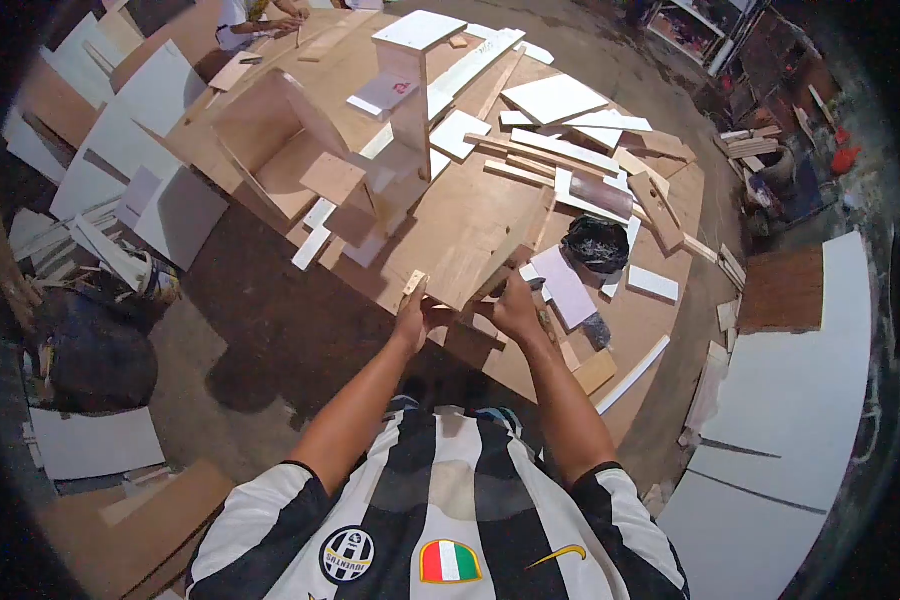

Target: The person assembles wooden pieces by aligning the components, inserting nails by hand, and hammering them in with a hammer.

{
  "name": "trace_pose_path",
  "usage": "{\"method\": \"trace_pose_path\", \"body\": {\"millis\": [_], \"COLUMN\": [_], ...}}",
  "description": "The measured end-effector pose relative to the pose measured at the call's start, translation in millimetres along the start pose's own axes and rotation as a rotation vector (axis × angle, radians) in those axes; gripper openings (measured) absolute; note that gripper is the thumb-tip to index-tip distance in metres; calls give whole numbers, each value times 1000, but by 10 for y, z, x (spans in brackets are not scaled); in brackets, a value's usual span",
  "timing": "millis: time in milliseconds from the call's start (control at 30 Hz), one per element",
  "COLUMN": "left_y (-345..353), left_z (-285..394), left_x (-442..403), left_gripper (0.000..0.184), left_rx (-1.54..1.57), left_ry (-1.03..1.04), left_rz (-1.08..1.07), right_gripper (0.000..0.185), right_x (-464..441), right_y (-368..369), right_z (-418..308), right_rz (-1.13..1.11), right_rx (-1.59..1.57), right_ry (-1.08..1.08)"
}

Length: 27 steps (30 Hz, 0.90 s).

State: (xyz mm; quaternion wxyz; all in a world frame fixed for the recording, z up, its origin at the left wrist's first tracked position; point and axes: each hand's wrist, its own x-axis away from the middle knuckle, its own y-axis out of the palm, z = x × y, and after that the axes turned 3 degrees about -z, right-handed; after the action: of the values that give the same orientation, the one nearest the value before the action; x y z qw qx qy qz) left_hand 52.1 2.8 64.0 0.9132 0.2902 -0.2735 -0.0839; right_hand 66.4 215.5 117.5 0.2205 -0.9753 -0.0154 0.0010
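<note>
Both hands are at the near edge of a wooden assembly (457,240) on the worktable. My left hand (411,318) is closed round its near left corner, beside a small light wood block (414,283). My right hand (515,305) grips the upright side panel on the right of the same assembly, its fingers partly hidden behind the wood. Left of them stands a wooden frame with a curved panel (280,145), joined by an upright post (410,110) with a white top (419,31). A black bag of screws or nails (596,245) lies right of my right hand.
White boards and wood strips (560,140) cover the table's right half. Another person (255,22) works at the far left end. White panels (135,120) lean at the left, above a full bin (100,330). Large white boards (790,400) lie on the right.
</note>
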Motion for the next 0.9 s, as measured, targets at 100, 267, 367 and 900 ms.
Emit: {"method": "trace_pose_path", "body": {"millis": [100, 267, 367, 900], "left_y": [-152, -129, -80, -371], "left_z": [20, 170, 228, -130], "left_x": [-124, -75, -66, -97], "left_gripper": [48, 43, 40, 61], "left_rx": [-34, -98, -180, -118], "left_ry": [35, 3, -7, -49], "left_rz": [67, -23, -35, -105], "right_gripper": [80, 84, 91, 93], "right_x": [-24, -113, 18, 752], "right_y": [43, 93, 52, 421], "right_z": [-360, -46, -189, 24], "right_rz": [54, 36, 46, 244], "right_rx": [58, -15, 20, -69], "right_ry": [45, 73, 142, 306]}}
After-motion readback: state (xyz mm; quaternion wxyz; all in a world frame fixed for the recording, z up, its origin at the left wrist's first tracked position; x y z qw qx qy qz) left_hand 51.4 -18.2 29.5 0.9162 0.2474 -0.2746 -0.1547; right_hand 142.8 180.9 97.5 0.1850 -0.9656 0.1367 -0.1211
